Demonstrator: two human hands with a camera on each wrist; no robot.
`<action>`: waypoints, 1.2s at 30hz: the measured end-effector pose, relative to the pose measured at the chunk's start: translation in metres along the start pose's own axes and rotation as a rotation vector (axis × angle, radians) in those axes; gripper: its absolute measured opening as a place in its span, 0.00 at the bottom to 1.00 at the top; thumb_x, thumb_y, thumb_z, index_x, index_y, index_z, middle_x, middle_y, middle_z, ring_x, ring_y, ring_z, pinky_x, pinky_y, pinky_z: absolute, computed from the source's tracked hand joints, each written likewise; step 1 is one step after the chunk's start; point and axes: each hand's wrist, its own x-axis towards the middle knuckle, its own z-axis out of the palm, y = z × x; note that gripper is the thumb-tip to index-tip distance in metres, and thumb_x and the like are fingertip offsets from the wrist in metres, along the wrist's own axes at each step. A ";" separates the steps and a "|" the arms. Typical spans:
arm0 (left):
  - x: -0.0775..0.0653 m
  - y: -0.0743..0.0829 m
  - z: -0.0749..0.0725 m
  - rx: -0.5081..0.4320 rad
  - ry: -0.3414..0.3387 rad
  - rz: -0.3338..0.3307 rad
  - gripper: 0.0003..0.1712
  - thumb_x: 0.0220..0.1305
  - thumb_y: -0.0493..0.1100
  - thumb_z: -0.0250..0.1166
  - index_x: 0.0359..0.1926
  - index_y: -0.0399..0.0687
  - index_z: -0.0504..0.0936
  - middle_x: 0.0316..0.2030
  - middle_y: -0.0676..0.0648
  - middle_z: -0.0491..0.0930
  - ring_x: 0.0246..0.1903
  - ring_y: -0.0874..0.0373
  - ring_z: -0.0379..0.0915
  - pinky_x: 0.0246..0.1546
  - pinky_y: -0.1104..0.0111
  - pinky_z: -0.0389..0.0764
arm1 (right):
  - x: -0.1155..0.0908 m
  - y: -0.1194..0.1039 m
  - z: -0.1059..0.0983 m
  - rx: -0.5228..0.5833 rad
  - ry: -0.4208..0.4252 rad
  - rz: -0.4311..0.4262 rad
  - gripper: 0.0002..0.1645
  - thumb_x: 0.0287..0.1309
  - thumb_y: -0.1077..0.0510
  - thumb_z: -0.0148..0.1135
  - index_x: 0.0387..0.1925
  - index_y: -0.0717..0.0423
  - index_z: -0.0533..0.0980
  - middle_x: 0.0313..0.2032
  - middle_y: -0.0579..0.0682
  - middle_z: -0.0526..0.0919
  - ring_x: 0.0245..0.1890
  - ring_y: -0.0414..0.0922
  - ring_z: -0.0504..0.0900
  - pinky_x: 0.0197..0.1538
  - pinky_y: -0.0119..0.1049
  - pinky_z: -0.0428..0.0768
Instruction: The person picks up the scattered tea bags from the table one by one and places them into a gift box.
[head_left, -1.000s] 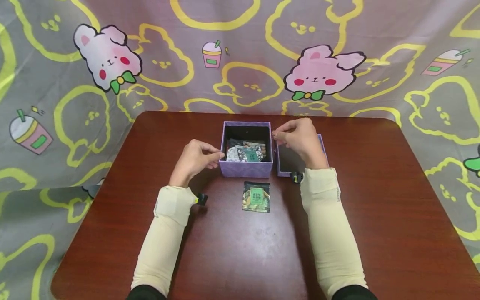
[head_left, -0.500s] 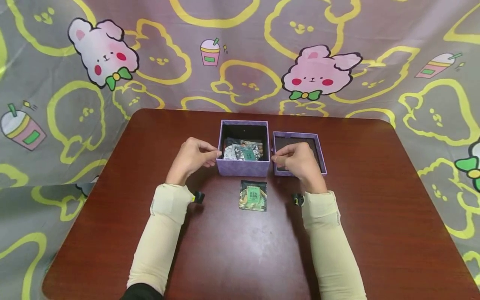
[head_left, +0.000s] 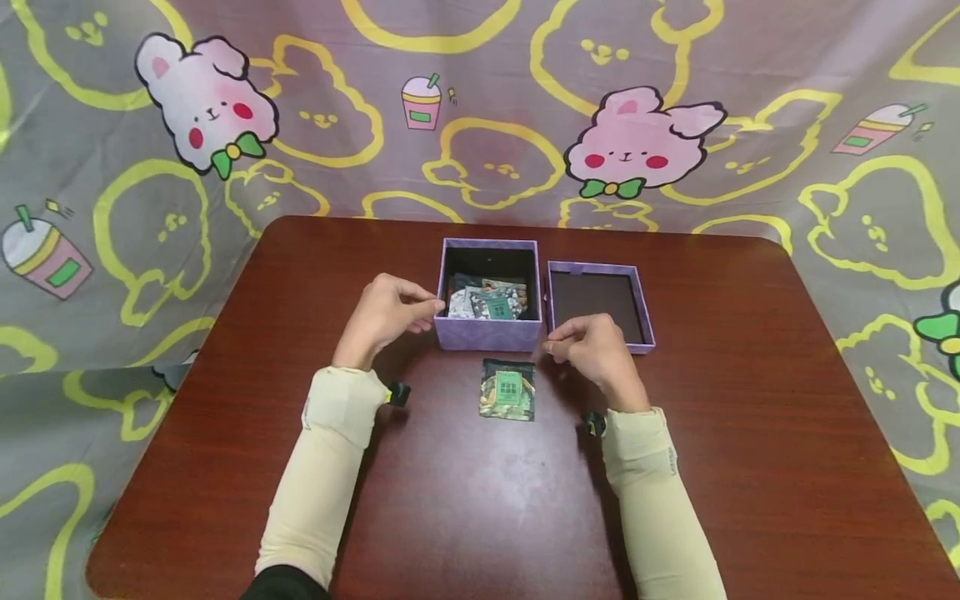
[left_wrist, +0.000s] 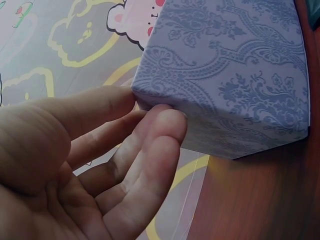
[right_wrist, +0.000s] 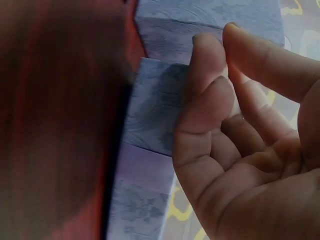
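An open purple patterned box (head_left: 487, 335) stands near the table's middle, with several printed sachets (head_left: 491, 302) inside. My left hand (head_left: 390, 315) holds the box at its near left corner; the left wrist view shows the thumb at the edge and the fingertips against the side wall. My right hand (head_left: 592, 354) hovers in front of the lid and right of the box's near corner, its fingers loosely bent with nothing between them. A dark sachet (head_left: 507, 390) with a green label lies flat on the table in front of the box, left of the right fingertips.
The box's lid (head_left: 596, 304) lies inside-up beside the box on the right, dark within its purple rim. The brown wooden table (head_left: 465, 500) has rounded far corners. Behind it hangs a cloth (head_left: 495, 100) printed with cartoon rabbits and cups.
My right hand has come back towards me, from beside the box's far right to just in front of the lid, uncovering it. The left hand stays at the box's corner.
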 end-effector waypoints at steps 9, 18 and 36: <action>0.001 0.002 0.002 0.001 -0.002 -0.003 0.10 0.61 0.41 0.75 0.39 0.37 0.89 0.27 0.41 0.85 0.31 0.38 0.85 0.37 0.49 0.85 | -0.005 0.011 0.016 -0.139 -0.084 -0.029 0.04 0.49 0.62 0.78 0.29 0.54 0.89 0.25 0.46 0.87 0.26 0.42 0.83 0.30 0.37 0.78; 0.002 0.000 0.001 0.014 -0.004 -0.010 0.11 0.62 0.41 0.74 0.40 0.36 0.89 0.27 0.41 0.86 0.32 0.37 0.85 0.37 0.49 0.85 | -0.005 0.012 0.028 -0.365 -0.047 -0.166 0.16 0.44 0.62 0.80 0.39 0.57 0.89 0.34 0.50 0.89 0.38 0.52 0.86 0.43 0.49 0.82; 0.001 0.001 0.001 -0.006 -0.007 -0.007 0.12 0.62 0.40 0.74 0.40 0.34 0.88 0.26 0.40 0.85 0.32 0.35 0.84 0.37 0.49 0.85 | -0.008 0.003 0.034 -0.503 -0.037 -0.218 0.11 0.46 0.66 0.72 0.17 0.47 0.84 0.23 0.42 0.84 0.31 0.52 0.84 0.36 0.50 0.81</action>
